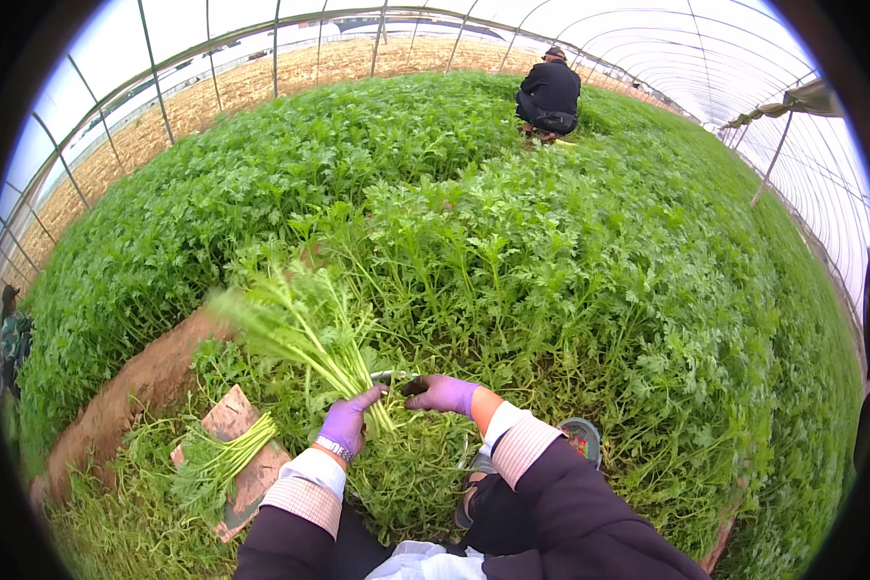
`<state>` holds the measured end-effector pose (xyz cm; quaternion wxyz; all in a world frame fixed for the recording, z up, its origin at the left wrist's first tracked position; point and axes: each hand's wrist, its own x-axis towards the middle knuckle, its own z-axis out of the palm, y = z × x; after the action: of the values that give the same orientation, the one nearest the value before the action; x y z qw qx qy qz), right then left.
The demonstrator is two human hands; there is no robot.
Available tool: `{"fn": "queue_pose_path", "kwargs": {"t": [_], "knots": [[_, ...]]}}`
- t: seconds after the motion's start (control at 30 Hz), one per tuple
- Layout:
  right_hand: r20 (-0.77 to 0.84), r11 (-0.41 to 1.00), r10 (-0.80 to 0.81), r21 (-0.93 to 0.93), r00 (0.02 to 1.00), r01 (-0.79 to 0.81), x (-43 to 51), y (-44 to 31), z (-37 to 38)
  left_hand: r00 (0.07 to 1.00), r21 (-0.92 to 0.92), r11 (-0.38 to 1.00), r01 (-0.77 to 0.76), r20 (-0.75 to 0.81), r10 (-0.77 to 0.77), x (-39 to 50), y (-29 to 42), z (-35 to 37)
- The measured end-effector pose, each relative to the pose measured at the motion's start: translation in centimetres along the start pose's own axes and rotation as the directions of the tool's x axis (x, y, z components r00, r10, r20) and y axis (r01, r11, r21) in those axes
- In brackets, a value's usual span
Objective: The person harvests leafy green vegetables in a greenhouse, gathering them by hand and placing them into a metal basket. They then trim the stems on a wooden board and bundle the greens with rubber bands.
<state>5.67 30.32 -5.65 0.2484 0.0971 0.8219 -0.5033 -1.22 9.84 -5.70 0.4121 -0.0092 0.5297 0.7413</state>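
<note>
My left hand [348, 424], in a purple glove with a metal-banded watch at the wrist, grips a bunch of leafy green stems [326, 355]. The leafy tops point up and left and are blurred; the pale cut ends stick out below the fist. Just right of those stems is my right hand [442, 396], also gloved in purple, its fingertips dark. Whether it holds anything is hidden. A thin pale curved edge [393, 375] shows between the hands, too little of it to name. Lower left, another bunch of cut stems [239, 453] lies across a stained flat board [250, 493].
A grey bucket [583, 435] with reddish contents stands by my right forearm. Dense leafy crop [587, 254] surrounds me, with a bare soil ridge [138, 384] at left. One person [549, 90] squats ahead; another [14, 341] is at the far left. Greenhouse poles [772, 159] stand at the sides.
</note>
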Motion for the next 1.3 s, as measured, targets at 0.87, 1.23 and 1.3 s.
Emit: {"fn": "queue_pose_path", "kwargs": {"t": [0.87,1.23,1.3], "knots": [[-0.323,-0.092,-0.529,-0.897,0.784,-0.432,-6.9,-10.3,-4.4,0.816,0.935,-0.108,-0.338,0.349,0.461,-4.8,3.1,0.4],[-0.195,0.001,-0.766,-0.953,0.612,-0.302,-10.0,-13.6,-3.0,0.735,0.853,0.340,-0.395,0.072,0.675,-4.4,4.5,-1.9],[-0.132,-0.037,-0.802,-0.962,0.582,-0.269,-10.5,-14.1,-3.0,0.811,0.819,0.419,-0.392,0.093,0.578,-4.3,4.7,-2.1]]}}
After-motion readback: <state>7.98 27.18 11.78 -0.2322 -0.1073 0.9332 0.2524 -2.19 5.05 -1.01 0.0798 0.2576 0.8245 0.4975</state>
